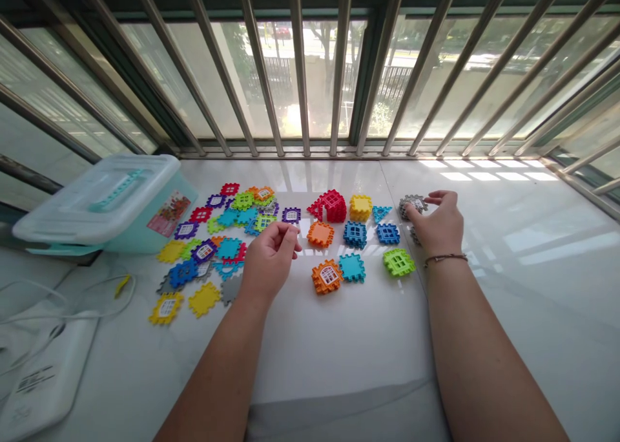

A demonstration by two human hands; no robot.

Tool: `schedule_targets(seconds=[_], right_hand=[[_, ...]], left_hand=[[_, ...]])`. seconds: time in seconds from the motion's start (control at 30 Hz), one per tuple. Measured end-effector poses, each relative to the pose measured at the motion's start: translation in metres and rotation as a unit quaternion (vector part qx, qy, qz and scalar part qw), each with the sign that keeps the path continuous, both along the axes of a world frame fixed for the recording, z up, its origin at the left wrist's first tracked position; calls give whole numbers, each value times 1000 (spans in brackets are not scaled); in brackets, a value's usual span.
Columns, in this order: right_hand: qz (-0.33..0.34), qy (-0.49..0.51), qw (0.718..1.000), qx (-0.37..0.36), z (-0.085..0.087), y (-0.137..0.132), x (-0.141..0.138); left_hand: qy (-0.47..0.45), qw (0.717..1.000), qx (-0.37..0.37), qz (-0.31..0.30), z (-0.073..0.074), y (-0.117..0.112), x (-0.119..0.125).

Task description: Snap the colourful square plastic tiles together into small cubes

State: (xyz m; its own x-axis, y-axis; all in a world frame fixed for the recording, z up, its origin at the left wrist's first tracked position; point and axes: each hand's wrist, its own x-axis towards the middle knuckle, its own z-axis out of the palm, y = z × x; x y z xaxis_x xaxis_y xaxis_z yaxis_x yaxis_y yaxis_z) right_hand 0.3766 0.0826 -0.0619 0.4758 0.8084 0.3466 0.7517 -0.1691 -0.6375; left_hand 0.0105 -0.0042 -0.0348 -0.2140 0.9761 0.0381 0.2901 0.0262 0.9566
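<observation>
Grey plastic is what my right hand (438, 225) pinches: a gear-edged tile (411, 204) at one o'clock, with a second grey tile (415, 236) just below it, half hidden by my fingers. My left hand (268, 258) hangs half closed above the white bench (508, 300) at about eleven o'clock. I see nothing in it, though my curled fingers could hide a small piece.

Between my hands stand a red block (332, 206), a yellow cube (361, 207) and a blue cube (355, 234), with an orange window tile (327, 276) and a green window tile (399, 262) nearer me. Further out at eleven o'clock, a spread of loose coloured tiles (217, 248) overlaps beside a lidded teal storage box (104, 199) at ten o'clock.

The bench looks glossy and the tiles light, so a quick pull could skid them. The toothed edges could also catch, lifting the lower grey tile with the upper one. If my left hand drops carelessly, it could scatter the loose tiles or knock the red block.
</observation>
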Motion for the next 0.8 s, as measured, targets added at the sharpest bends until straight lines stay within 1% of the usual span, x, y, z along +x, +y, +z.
schedule_targets(seconds=[0.13,0.33,0.4,0.5,0.6,0.67,0.73,0.8], right_hand=[[10,-3,1000,-8,-1,1,0],[21,-13,1000,-18,-5,3,2],[24,-20,999,-10,-5,3,2],[25,-30,999,25,1,1,0],[30,-43,995,82,11,-2,-5],[28,-56,991,119,18,-5,-10],[17,-65,987,144,25,-7,-17],[7,-69,985,160,32,-10,-24]], left_hand=[[31,999,-2,-12,0,-2,-1],[140,989,24,-30,-1,-3,-1],[165,985,25,-30,-1,-2,-2],[216,976,25,-28,-5,1,-5],[301,951,40,-57,-17,6,-8],[371,922,43,-104,-29,8,-8],[425,896,6,-131,-40,10,-8],[456,880,-29,-132,-47,11,-7]])
